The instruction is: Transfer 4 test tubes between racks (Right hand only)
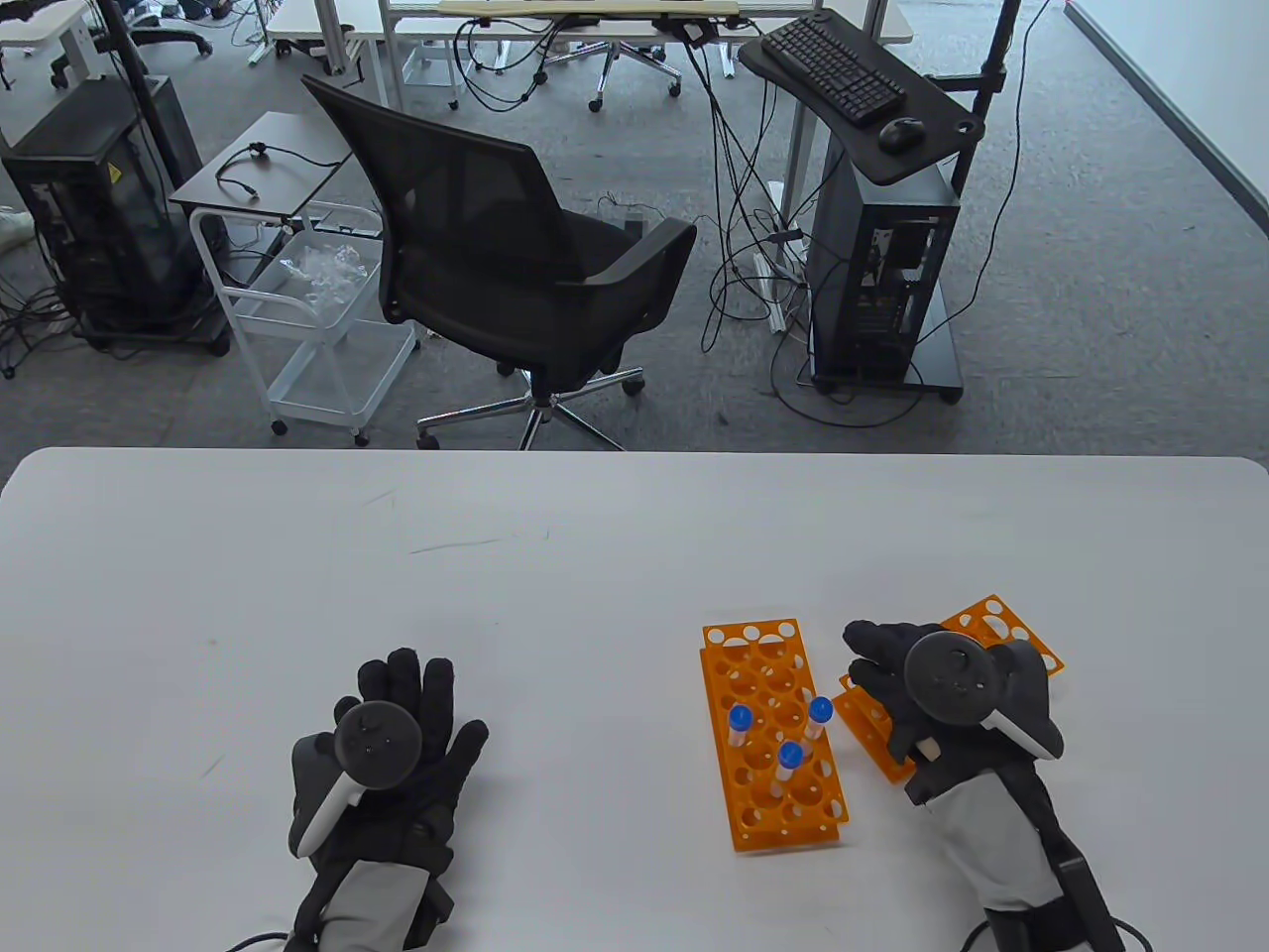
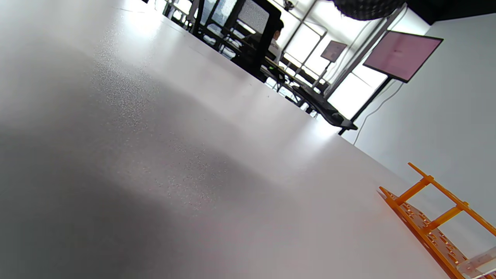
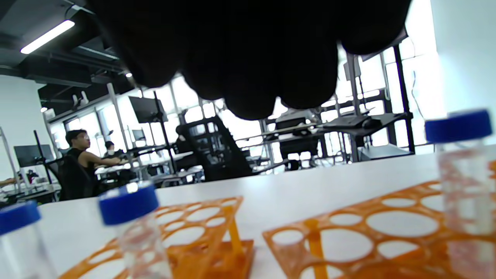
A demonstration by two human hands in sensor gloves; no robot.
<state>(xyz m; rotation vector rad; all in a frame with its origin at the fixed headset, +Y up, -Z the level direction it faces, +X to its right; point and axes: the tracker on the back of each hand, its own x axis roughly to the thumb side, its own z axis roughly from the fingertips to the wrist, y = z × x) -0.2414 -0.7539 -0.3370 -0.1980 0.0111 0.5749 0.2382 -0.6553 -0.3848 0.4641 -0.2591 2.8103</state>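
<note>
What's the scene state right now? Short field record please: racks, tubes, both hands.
left rack: orange, on the table, holds three tubes
tubes: blue-capped, upright, at
right rack: orange, mostly hidden under the right hand; one tube stands in it
right hand: over the right rack; grip cannot be told
left hand: flat on the table, fingers spread, holds nothing

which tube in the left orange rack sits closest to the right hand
On the white table, find the orange plastic rack left of the gloved right hand. Three clear blue-capped test tubes stand in it; this tube is at the rack's right edge, the other two further left.
</note>
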